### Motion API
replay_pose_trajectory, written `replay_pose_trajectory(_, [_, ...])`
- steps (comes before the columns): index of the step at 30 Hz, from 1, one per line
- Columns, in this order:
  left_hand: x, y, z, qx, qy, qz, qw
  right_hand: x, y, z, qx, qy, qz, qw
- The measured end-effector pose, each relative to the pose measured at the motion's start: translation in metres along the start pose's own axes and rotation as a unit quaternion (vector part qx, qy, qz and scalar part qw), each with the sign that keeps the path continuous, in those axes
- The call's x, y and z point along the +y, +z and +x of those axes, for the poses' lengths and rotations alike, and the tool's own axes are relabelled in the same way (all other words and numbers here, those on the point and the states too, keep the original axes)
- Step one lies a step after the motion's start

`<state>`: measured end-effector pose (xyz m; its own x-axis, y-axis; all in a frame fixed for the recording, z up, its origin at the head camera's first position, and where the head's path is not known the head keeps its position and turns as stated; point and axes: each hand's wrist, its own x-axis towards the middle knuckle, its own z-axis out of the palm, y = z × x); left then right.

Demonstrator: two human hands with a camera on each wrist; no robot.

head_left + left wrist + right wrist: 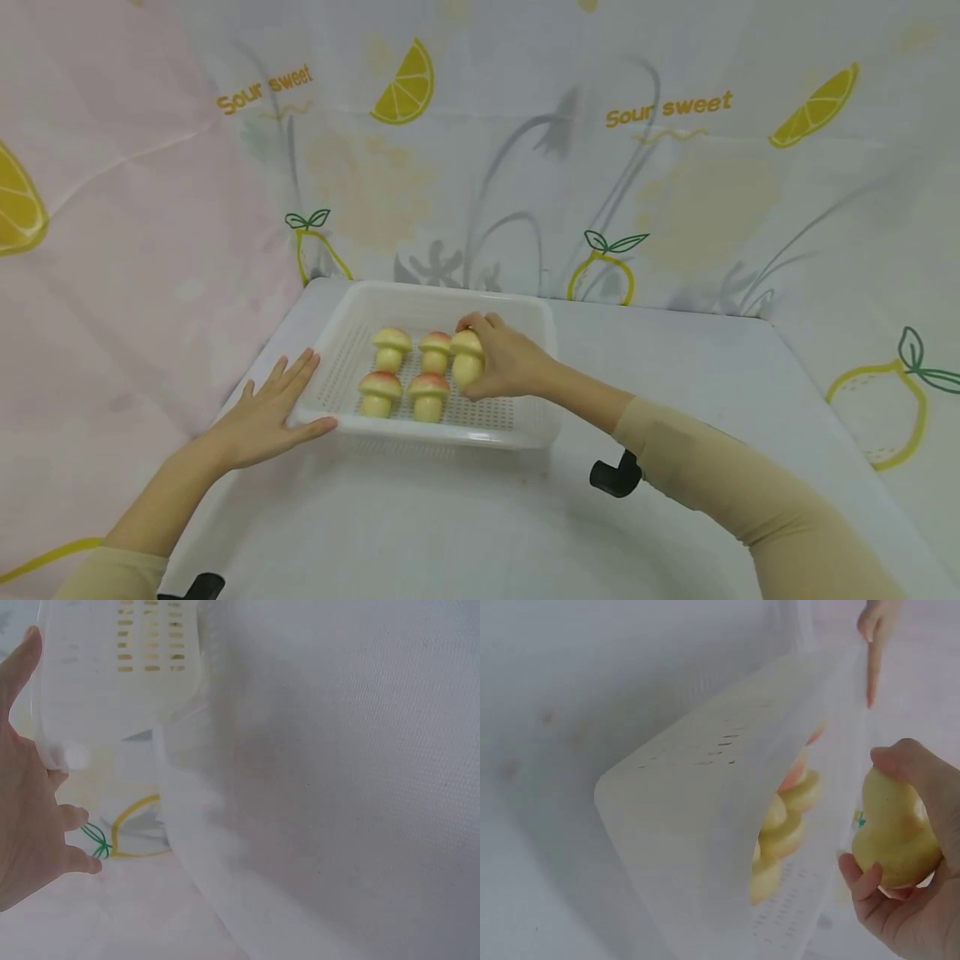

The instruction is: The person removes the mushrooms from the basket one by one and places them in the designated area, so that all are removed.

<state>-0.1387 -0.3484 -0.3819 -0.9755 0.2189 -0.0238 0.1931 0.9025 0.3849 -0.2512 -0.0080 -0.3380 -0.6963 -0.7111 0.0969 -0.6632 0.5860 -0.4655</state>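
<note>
Head view: mushroom in right grip, upright onscreen, cap topmost.

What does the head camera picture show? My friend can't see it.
A person's right hand holds a mushroom over a white basket, where four more mushrooms sit in two rows. The left hand, spread open, touches the basket's left end.

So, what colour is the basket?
The basket is white; the head view shows it best.
</note>
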Motion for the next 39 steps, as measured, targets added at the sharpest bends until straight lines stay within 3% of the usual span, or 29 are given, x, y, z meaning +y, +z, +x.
replay_pose_trajectory(11, [0.001,0.0,0.0,0.004,0.003,-0.001,1.0,0.006,-0.011,-0.009,0.047,-0.038,-0.002,0.998])
replay_pose_trajectory(39, [-0.001,0.003,0.0,0.001,0.009,-0.016,0.9998,0.043,-0.036,-0.055,0.103,0.005,0.018,0.995])
